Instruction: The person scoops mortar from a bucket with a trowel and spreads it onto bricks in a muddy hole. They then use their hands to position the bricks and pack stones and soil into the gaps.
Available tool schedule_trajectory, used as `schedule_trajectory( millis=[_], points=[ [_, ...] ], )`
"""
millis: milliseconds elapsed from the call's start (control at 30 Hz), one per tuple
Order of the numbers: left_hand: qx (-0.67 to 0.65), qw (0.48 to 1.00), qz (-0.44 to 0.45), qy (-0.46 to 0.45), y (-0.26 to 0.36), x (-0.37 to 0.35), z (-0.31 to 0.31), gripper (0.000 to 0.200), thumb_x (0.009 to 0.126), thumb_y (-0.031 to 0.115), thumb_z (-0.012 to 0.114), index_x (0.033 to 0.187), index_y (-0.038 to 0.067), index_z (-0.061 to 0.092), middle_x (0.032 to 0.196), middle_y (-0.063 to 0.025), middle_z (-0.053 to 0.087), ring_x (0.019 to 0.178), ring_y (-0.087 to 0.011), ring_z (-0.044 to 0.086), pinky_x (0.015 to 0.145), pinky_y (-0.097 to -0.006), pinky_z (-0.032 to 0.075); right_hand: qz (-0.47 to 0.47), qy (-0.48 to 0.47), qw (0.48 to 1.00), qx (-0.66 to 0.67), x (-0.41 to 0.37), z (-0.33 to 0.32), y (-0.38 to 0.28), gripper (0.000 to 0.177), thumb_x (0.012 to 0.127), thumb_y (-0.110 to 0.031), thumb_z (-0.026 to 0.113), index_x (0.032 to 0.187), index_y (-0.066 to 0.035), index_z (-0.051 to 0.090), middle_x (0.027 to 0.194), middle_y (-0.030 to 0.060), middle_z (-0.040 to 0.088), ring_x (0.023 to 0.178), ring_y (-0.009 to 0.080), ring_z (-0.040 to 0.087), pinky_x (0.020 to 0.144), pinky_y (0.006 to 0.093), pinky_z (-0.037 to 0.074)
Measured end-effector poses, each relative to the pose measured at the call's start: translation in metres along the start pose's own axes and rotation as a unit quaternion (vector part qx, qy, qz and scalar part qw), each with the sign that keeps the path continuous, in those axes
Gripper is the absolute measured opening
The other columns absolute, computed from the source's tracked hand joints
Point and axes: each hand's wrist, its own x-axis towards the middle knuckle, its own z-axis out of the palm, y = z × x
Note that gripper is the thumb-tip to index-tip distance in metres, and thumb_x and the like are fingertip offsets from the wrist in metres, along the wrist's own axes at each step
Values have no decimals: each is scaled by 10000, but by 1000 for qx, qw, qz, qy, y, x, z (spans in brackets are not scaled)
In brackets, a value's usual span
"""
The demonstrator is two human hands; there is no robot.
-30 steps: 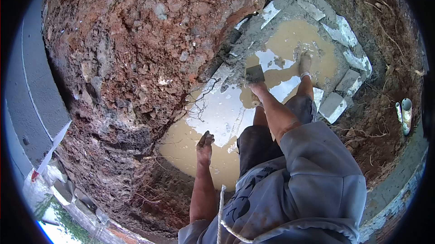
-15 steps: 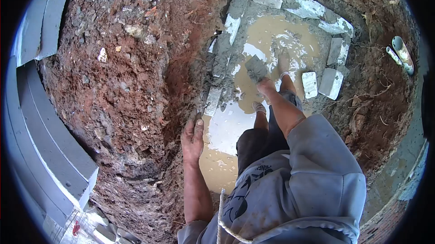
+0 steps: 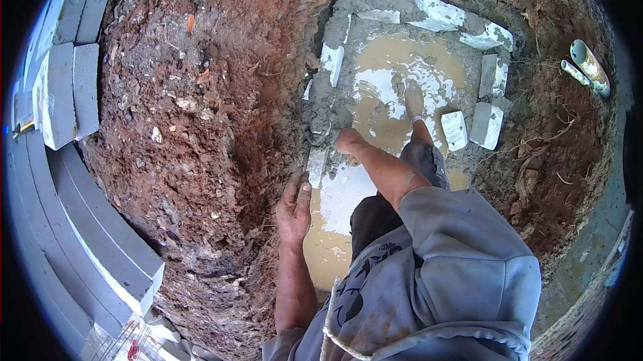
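My right hand (image 3: 349, 140) is closed round the handle end of a mortar-covered trowel. Its blade, hard to tell from the grey mortar (image 3: 327, 110), is over the left side of the block ring. My left hand (image 3: 293, 212), fingers apart and holding nothing, rests by the dirt bank at the near end of a mortar-smeared block (image 3: 317, 165). Whether its fingertips touch that block I cannot tell. Muddy water (image 3: 382, 120) fills the middle of the ring, and my foot (image 3: 414, 101) stands in it.
Reddish earth (image 3: 201, 113) rises on the left, with stacked grey blocks (image 3: 100, 213) beyond it. A loose white-faced block (image 3: 455, 130) lies inside the ring at the right. Two pipes (image 3: 589, 66) stick out of the right bank, near thin roots.
My right hand and the trowel have moved left from over the water to the left row of blocks. My left hand stays beside the near block. The view has shifted slightly.
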Motion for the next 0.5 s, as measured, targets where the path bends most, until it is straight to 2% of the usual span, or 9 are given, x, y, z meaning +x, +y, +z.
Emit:
schedule_trajectory(
  millis=[100, 167, 233, 300, 333, 367, 400, 433, 500],
  points=[
    [14, 1000, 1, -8, -3, -3, 4, 429, 972, 251, 538, 1321, 2, 508, 1203, -188, 628, 1146, -242, 581, 979, -341, 434, 88, 97, 988, -78, 24, 33, -19, 236, 806, -174, 547, 845, -57, 748, 988, 173, 698, 978, 289, 654, 861, 401, 500],
    [58, 998, -3, 10, 12, -11, 4, 439, 967, 297, 536, 1325, 44, 520, 1205, -184, 632, 1118, -252, 604, 959, -343, 449, -34, 77, 990, -111, 6, 12, -3, 227, 778, -173, 562, 839, -57, 747, 934, 134, 714, 940, 284, 659, 872, 399, 476],
    [80, 995, 2, 55, 0, -11, -2, 446, 960, 326, 542, 1325, 71, 529, 1208, -183, 631, 1109, -262, 612, 950, -345, 456, 54, 87, 994, -22, 2, 12, 30, 251, 800, -160, 532, 887, -55, 743, 996, 143, 701, 1020, 279, 631, 934, 413, 456],
    [6, 998, -49, 44, 5, -12, -11, 449, 963, 291, 565, 1340, 50, 518, 1278, -128, 595, 1187, -181, 529, 1016, -314, 387, 146, 106, 984, 6, 6, 32, 94, 394, 864, -279, 456, 983, 8, 698, 1130, 194, 648, 1156, 306, 558, 1013, 374, 420],
    [6, 998, -31, 56, 5, -13, -14, 473, 962, 315, 562, 1347, 46, 507, 1278, -139, 596, 1181, -192, 541, 1001, -319, 402, 153, 128, 979, 32, -42, -15, 96, 407, 863, -287, 471, 972, 39, 689, 1113, 230, 647, 1143, 306, 580, 986, 369, 450],
    [16, 997, -3, 74, 3, -14, -19, 477, 961, 322, 561, 1349, 49, 506, 1273, -138, 600, 1175, -192, 546, 996, -320, 407, 289, 142, 932, 165, -45, -14, 126, 374, 858, -270, 491, 988, 16, 693, 1120, 230, 645, 1105, 324, 610, 931, 378, 494],
    [24, 996, 23, 89, -1, -15, -21, 482, 960, 329, 561, 1350, 53, 504, 1267, -138, 605, 1169, -191, 551, 991, -321, 411, 284, 139, 944, 97, -34, 12, 189, 346, 843, -259, 508, 1006, -23, 701, 1145, 208, 640, 1078, 350, 622, 909, 402, 510],
    [30, 993, 46, 105, -1, -19, -22, 486, 960, 336, 560, 1352, 56, 502, 1261, -137, 609, 1163, -191, 555, 986, -322, 416, 234, 5, 971, -57, -71, -34, 189, 344, 833, -269, 512, 1034, -68, 706, 1156, 191, 640, 1090, 345, 615, 929, 406, 498],
    [28, 991, 33, 127, 10, -36, -33, 486, 951, 350, 563, 1339, 60, 514, 1238, -147, 622, 1148, -206, 572, 985, -328, 418, 318, 175, 931, 42, -113, -47, 221, 338, 844, -283, 518, 1041, -84, 707, 1159, 191, 638, 1105, 326, 613, 934, 405, 495]
  ],
)
